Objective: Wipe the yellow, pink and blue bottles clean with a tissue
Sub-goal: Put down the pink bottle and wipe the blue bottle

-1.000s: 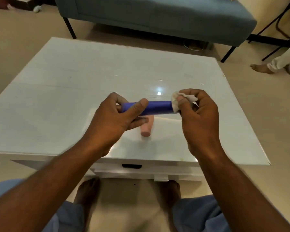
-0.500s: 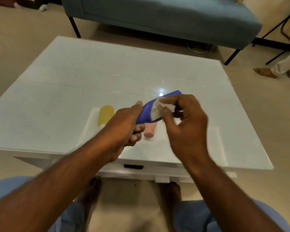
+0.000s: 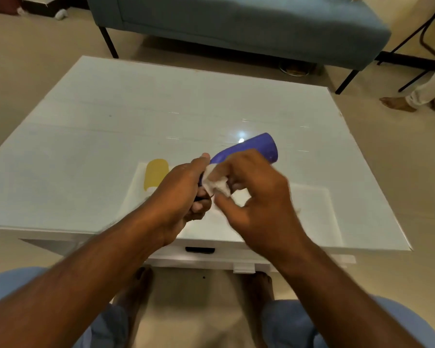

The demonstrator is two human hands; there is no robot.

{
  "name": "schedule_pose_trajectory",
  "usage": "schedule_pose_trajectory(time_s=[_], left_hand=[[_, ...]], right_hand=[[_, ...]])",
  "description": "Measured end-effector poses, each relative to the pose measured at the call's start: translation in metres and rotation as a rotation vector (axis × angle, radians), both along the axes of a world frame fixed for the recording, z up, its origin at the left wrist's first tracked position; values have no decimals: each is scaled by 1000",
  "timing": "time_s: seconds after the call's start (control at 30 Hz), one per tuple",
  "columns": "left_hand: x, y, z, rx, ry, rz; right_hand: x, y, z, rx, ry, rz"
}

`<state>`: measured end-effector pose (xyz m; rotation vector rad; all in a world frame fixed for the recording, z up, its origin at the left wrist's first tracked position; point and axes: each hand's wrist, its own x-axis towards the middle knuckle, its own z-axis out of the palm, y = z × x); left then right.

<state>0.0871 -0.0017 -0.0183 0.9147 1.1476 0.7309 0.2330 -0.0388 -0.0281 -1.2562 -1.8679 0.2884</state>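
My left hand [image 3: 183, 192] grips the lower end of the blue bottle [image 3: 251, 149], which tilts up to the right above the white table [image 3: 111, 121]. My right hand [image 3: 256, 197] pinches a crumpled white tissue [image 3: 215, 183] against the bottle's lower part, close to my left thumb. The yellow bottle [image 3: 156, 173] lies on the table to the left of my hands. My hands hide the pink bottle.
A teal sofa [image 3: 236, 18] stands beyond the table. Another person's foot [image 3: 397, 104] and trouser leg are on the floor at the right. The table's near edge has a drawer handle [image 3: 200, 249]. My knees and bare feet are below it.
The tissue has slid from the bottle's far end down to its lower part near my left hand. The bottle has tilted up to the right. The yellow bottle has come into sight; the pink one is now hidden.
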Motion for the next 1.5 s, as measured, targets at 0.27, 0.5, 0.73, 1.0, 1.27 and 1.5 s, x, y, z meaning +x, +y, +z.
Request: schedule_pose_trajectory(time_s=[0.27,0.5,0.73,1.0,1.27,1.5], left_hand=[[-7,5,1,-94,-118,22],[-8,8,-2,-284,-322,23],[-9,3,0,-437,-556,-68],[-8,2,-1,-320,-351,20],[-4,2,-2,-213,-236,16],[-4,5,1,85,119,27]], right_hand=[[37,21,6,-50,135,-396],[-3,7,-7,11,50,-103],[21,16,5,32,246,-277],[21,20,4,-13,290,-294],[-2,2,-3,-76,227,-124],[22,18,9,-72,303,-362]])
